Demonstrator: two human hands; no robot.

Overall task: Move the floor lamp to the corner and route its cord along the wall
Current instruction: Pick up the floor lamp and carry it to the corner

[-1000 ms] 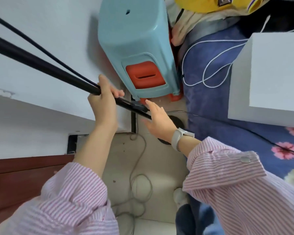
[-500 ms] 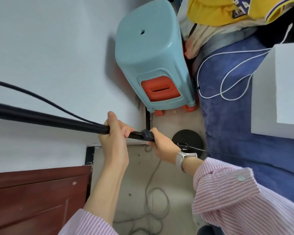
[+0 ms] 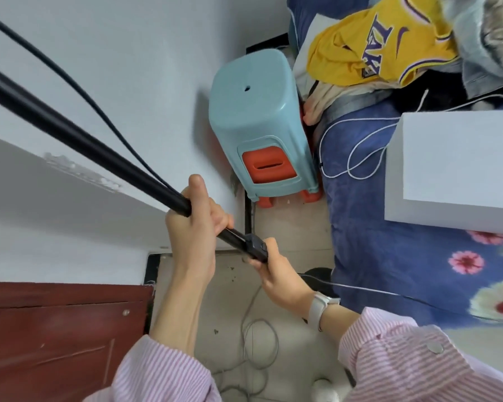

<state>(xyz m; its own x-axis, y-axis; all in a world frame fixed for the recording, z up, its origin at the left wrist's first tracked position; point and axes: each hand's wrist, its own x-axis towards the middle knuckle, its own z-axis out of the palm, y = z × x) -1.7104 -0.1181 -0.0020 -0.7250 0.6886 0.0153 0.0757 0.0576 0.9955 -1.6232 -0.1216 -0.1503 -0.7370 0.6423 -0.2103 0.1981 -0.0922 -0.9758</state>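
Observation:
The floor lamp's black pole [image 3: 79, 140] runs from the upper left down to the middle of the view. A thin black cord [image 3: 70, 82] hangs beside it along the white wall. My left hand [image 3: 195, 219] is wrapped around the pole. Just below, my right hand [image 3: 276, 274] grips the pole at a black clamp piece [image 3: 254, 246]. The lamp's round black base [image 3: 317, 274] shows partly on the floor beside the bed, mostly hidden by my right hand. Another thin cord [image 3: 389, 294] leads from the base rightward over the bedding.
A light blue plastic stool [image 3: 253, 120] stacked over an orange one stands in the corner by the wall. A bed with blue floral bedding [image 3: 418, 271], clothes, a white cable and a white box [image 3: 459, 169] lies right. A dark red door [image 3: 55, 338] is lower left. Grey cable loops [image 3: 259, 343] lie on the floor.
The pole has tilted, its upper end swinging up toward the top left. The view has shifted so the stool sits further right. Both hands keep their hold.

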